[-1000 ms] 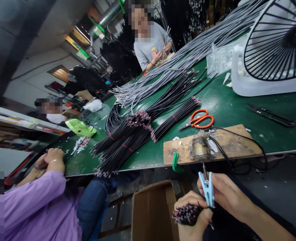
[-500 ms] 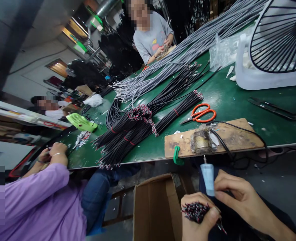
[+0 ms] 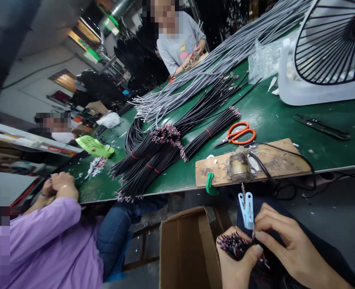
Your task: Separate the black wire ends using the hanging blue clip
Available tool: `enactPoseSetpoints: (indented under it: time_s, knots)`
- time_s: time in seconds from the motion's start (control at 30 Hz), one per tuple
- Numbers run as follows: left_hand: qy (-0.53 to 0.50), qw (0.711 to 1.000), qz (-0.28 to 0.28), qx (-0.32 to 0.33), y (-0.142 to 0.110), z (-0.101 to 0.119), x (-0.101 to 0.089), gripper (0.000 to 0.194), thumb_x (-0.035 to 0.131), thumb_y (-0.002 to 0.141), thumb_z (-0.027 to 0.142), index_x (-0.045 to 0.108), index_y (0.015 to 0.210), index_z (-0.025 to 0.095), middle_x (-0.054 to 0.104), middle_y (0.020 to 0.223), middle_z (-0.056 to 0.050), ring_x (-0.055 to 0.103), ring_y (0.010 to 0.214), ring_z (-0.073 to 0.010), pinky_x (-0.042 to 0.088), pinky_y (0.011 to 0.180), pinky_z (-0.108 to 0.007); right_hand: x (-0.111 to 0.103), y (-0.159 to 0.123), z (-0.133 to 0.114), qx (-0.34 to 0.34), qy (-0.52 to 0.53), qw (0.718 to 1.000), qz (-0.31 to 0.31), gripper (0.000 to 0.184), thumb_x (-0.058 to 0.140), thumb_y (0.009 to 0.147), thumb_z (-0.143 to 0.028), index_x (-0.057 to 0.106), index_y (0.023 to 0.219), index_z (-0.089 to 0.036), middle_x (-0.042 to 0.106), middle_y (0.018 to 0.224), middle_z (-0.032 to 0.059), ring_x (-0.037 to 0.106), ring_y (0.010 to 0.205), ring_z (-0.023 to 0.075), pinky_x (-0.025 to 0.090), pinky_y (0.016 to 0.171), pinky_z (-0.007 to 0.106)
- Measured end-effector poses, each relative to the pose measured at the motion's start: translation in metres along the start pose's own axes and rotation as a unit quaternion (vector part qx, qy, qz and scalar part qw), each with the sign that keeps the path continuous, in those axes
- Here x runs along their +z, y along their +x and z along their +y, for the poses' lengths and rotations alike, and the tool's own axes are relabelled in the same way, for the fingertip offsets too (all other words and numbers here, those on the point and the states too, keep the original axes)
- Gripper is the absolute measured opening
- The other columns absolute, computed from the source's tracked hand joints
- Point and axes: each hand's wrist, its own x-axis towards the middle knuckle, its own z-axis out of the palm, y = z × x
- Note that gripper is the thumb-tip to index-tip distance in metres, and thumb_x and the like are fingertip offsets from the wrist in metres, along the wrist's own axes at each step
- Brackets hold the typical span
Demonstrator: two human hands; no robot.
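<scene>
My left hand (image 3: pixel 236 261) is wrapped round a bundle of thin black cables (image 3: pixel 233 245) whose red, white and black wire ends point up. Beside it, the thumb and forefinger of my right hand (image 3: pixel 281 237) pinch a wire end (image 3: pixel 253 236) at the bundle's edge. Just above these fingertips hangs a light blue clothes peg (image 3: pixel 247 210), fixed to the metal shaft of a small motor (image 3: pixel 240 166). The motor sits taped on a wooden board (image 3: pixel 282 158), which a green clamp (image 3: pixel 211 184) holds at the table edge. Whether the peg touches the wire I cannot tell.
Orange-handled scissors (image 3: pixel 240 134), tied black cable bundles (image 3: pixel 153 156) and long grey cables (image 3: pixel 177 94) lie on the green table (image 3: pixel 270 108). A fan (image 3: pixel 330 52) and black snips (image 3: pixel 321 126) are on the right. Below stands a cardboard box (image 3: pixel 189 249). A person in purple (image 3: pixel 51 241) works at left.
The blue peg, blurred and face-on before, now shows its two legs, so it has turned. My right fingers have shifted slightly down and left towards the bundle's wire ends. The view has moved slightly.
</scene>
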Motion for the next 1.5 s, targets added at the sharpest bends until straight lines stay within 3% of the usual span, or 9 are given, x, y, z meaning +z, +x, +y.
enactPoseSetpoints:
  time_s: [0.27, 0.7, 0.83, 0.97, 1.1, 1.17, 1.27, 1.37, 1.5]
  knots:
    - [-0.056, 0.998, 0.016, -0.001, 0.000, -0.001, 0.001, 0.029, 0.087, 0.064, 0.028, 0.062, 0.070, 0.015, 0.061, 0.059, 0.003, 0.055, 0.042, -0.0079, 0.046, 0.041, -0.017, 0.007, -0.007, 0.012, -0.049, -0.018, 0.998, 0.025, 0.014, 0.058, 0.089, -0.010, 0.062, 0.083, -0.021, 0.066, 0.075, 0.0006, 0.062, 0.070, 0.0175, 0.044, 0.080, 0.037]
    - [0.016, 0.999, 0.051, -0.001, 0.000, -0.008, 0.002, 0.031, 0.086, 0.062, 0.033, 0.061, 0.069, 0.015, 0.061, 0.059, 0.000, 0.055, 0.050, -0.0128, 0.047, 0.046, -0.023, 0.002, -0.002, 0.009, -0.025, -0.017, 0.999, 0.037, 0.016, 0.060, 0.085, -0.008, 0.068, 0.077, -0.020, 0.069, 0.070, 0.0007, 0.062, 0.067, 0.0165, 0.047, 0.076, 0.034]
    - [0.017, 0.997, 0.070, 0.011, 0.002, -0.002, 0.004, 0.029, 0.087, 0.060, 0.026, 0.062, 0.067, 0.015, 0.063, 0.060, 0.001, 0.057, 0.053, -0.0132, 0.048, 0.052, -0.024, 0.001, -0.001, 0.010, 0.017, 0.018, 0.999, 0.027, 0.012, 0.062, 0.084, -0.011, 0.068, 0.078, -0.020, 0.068, 0.073, 0.0021, 0.062, 0.070, 0.0183, 0.048, 0.072, 0.033]
    - [0.022, 0.999, 0.042, 0.001, 0.000, 0.001, 0.003, 0.025, 0.088, 0.061, 0.025, 0.066, 0.068, 0.013, 0.068, 0.059, -0.002, 0.063, 0.055, -0.0138, 0.051, 0.056, -0.022, 0.000, 0.003, 0.005, 0.047, 0.031, 0.998, 0.003, 0.011, 0.064, 0.087, -0.017, 0.070, 0.078, -0.020, 0.067, 0.071, 0.0026, 0.061, 0.069, 0.0184, 0.047, 0.069, 0.031]
    - [-0.081, 0.996, 0.016, -0.037, -0.003, -0.001, -0.001, 0.021, 0.085, 0.069, 0.029, 0.071, 0.076, 0.016, 0.072, 0.061, -0.002, 0.064, 0.046, -0.0115, 0.053, 0.049, -0.020, 0.003, 0.003, 0.004, 0.028, 0.030, 0.999, 0.022, 0.019, 0.061, 0.091, -0.019, 0.065, 0.072, -0.019, 0.062, 0.070, 0.0023, 0.056, 0.071, 0.0178, 0.043, 0.069, 0.031]
    - [-0.116, 0.993, -0.016, -0.012, -0.002, 0.000, -0.001, 0.015, 0.084, 0.070, 0.026, 0.073, 0.073, 0.017, 0.069, 0.063, 0.000, 0.062, 0.044, -0.0088, 0.050, 0.044, -0.016, 0.004, 0.002, 0.007, 0.066, 0.122, 0.990, -0.013, 0.022, 0.061, 0.092, -0.028, 0.062, 0.072, -0.019, 0.058, 0.073, 0.0021, 0.055, 0.071, 0.0172, 0.043, 0.066, 0.030]
    - [-0.096, 0.991, -0.061, 0.067, 0.004, 0.003, -0.003, 0.011, 0.085, 0.067, 0.023, 0.076, 0.074, 0.021, 0.069, 0.068, 0.001, 0.063, 0.048, -0.0100, 0.051, 0.044, -0.017, 0.003, 0.007, 0.013, 0.164, 0.282, 0.941, -0.096, 0.027, 0.062, 0.089, -0.041, 0.062, 0.078, -0.017, 0.055, 0.076, 0.0012, 0.055, 0.070, 0.0160, 0.046, 0.065, 0.028]
    - [-0.007, 0.986, -0.082, 0.146, 0.012, 0.006, -0.009, 0.011, 0.085, 0.065, 0.020, 0.078, 0.073, 0.023, 0.071, 0.063, 0.000, 0.061, 0.049, -0.0111, 0.050, 0.046, -0.019, -0.001, 0.021, 0.013, 0.217, 0.316, 0.921, -0.071, 0.029, 0.065, 0.087, -0.044, 0.065, 0.084, -0.015, 0.057, 0.076, 0.0012, 0.055, 0.074, 0.0162, 0.045, 0.071, 0.029]
    - [0.029, 0.971, -0.062, 0.231, 0.020, 0.009, -0.012, 0.015, 0.086, 0.063, 0.017, 0.077, 0.071, 0.026, 0.073, 0.062, 0.001, 0.061, 0.050, -0.0119, 0.049, 0.050, -0.021, -0.001, 0.044, 0.002, 0.243, 0.347, 0.905, -0.024, 0.041, 0.065, 0.083, -0.055, 0.070, 0.083, -0.014, 0.057, 0.073, 0.0008, 0.051, 0.069, 0.0142, 0.043, 0.065, 0.026]
